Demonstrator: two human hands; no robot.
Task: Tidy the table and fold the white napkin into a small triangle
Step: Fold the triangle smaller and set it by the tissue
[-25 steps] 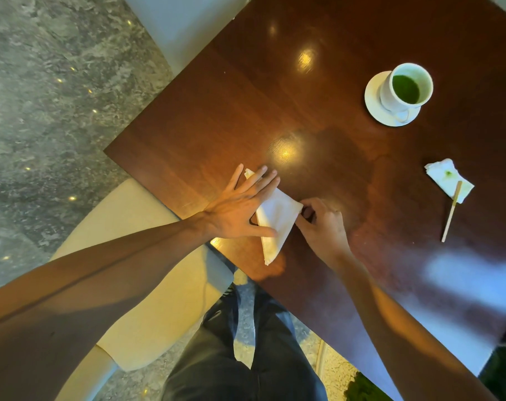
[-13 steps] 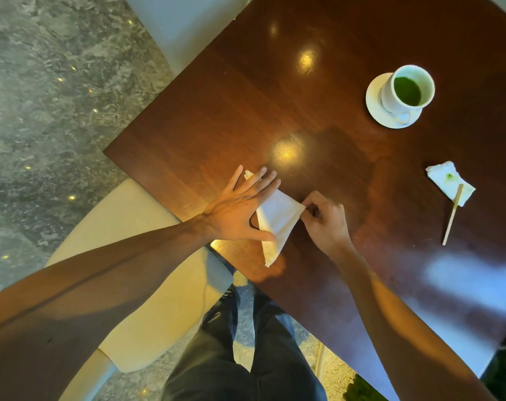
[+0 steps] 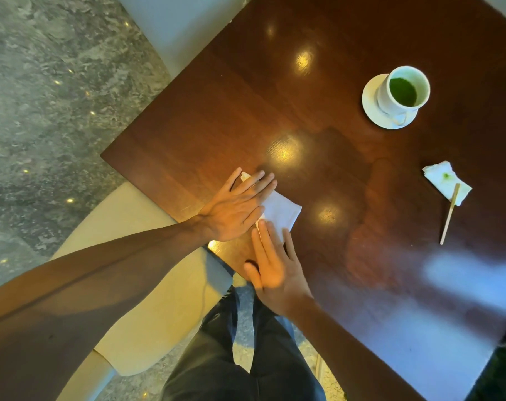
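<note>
The white napkin [image 3: 282,209] lies folded near the front left edge of the dark wooden table [image 3: 217,117]. My left hand [image 3: 236,208] lies flat on its left part, fingers spread and pointing right; a small white corner pokes out beyond the fingertips. My right hand [image 3: 272,263] lies flat with its fingers pressing the napkin's near end. Only the napkin's right corner shows between the two hands.
A white cup [image 3: 405,89] with green drink stands on a saucer [image 3: 371,110] at the far right. A crumpled, green-stained tissue [image 3: 445,180] and a wooden stir stick [image 3: 450,217] lie at the right. A cream chair [image 3: 124,285] sits below left.
My right hand let go of the napkin's right corner, moved nearer and flattened over its lower end. My left hand stayed pressed on the napkin.
</note>
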